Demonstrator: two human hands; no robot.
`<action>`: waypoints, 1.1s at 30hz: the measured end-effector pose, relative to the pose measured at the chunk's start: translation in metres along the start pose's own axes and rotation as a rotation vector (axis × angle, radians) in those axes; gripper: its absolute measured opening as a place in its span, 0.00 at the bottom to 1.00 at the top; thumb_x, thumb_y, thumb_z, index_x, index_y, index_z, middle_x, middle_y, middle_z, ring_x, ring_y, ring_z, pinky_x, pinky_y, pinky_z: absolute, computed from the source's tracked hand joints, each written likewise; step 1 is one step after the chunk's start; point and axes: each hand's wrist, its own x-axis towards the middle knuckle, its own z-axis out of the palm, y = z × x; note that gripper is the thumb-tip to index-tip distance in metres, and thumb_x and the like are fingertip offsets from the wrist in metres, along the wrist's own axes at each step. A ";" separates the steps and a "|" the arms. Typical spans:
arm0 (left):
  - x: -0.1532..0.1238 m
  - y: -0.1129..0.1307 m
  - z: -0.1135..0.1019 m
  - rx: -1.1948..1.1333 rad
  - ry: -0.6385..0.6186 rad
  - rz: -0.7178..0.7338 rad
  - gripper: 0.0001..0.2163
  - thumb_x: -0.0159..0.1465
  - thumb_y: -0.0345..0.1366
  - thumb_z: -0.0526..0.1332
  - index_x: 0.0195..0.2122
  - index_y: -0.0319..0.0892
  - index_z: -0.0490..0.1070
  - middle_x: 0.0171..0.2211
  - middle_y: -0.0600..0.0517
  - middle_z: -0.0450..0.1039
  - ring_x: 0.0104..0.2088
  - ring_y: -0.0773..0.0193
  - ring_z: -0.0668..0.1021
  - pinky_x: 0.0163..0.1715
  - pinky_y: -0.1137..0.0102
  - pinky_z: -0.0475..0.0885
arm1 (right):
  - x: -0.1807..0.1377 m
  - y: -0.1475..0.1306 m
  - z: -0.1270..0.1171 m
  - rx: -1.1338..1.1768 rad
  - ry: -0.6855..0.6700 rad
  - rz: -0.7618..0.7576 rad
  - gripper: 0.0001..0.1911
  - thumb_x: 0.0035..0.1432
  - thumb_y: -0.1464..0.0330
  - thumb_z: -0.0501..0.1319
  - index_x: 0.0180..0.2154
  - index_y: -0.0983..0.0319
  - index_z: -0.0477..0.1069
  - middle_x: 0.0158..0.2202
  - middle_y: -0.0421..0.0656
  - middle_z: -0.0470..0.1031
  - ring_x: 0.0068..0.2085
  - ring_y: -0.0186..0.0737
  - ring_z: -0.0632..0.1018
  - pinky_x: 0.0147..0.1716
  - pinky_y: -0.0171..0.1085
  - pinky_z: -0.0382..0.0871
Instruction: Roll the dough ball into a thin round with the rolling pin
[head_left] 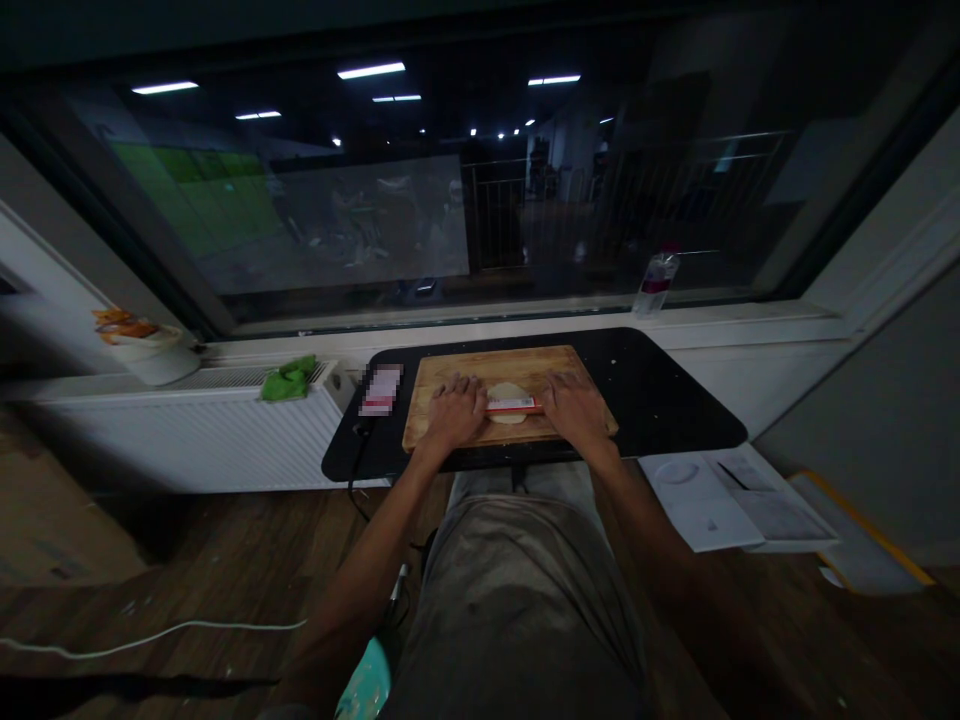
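Observation:
A thin rolling pin [514,405] with a red and white label lies across a flat, pale round of dough [509,390]. The dough rests on a wooden cutting board [517,359]. My left hand [457,410] is over the pin's left end and my right hand [576,407] over its right end, fingers pointing away from me. Both palms cover the ends of the pin, so those ends are hidden. Dough shows on the near and far sides of the pin, between my hands.
The board sits on a black table [667,400] below a window. A blurred-out phone-like rectangle [381,389] and a black cable are at the left. A bottle [657,281] stands on the sill, a green cloth [289,379] on the radiator [225,430]. Papers [697,500] lie at lower right.

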 end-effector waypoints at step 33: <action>-0.004 0.014 -0.010 -0.006 0.038 -0.103 0.25 0.86 0.41 0.47 0.76 0.40 0.71 0.75 0.35 0.76 0.79 0.39 0.71 0.75 0.42 0.67 | 0.006 0.002 0.003 0.004 0.009 -0.015 0.26 0.84 0.66 0.49 0.65 0.65 0.82 0.66 0.57 0.84 0.69 0.57 0.79 0.71 0.48 0.68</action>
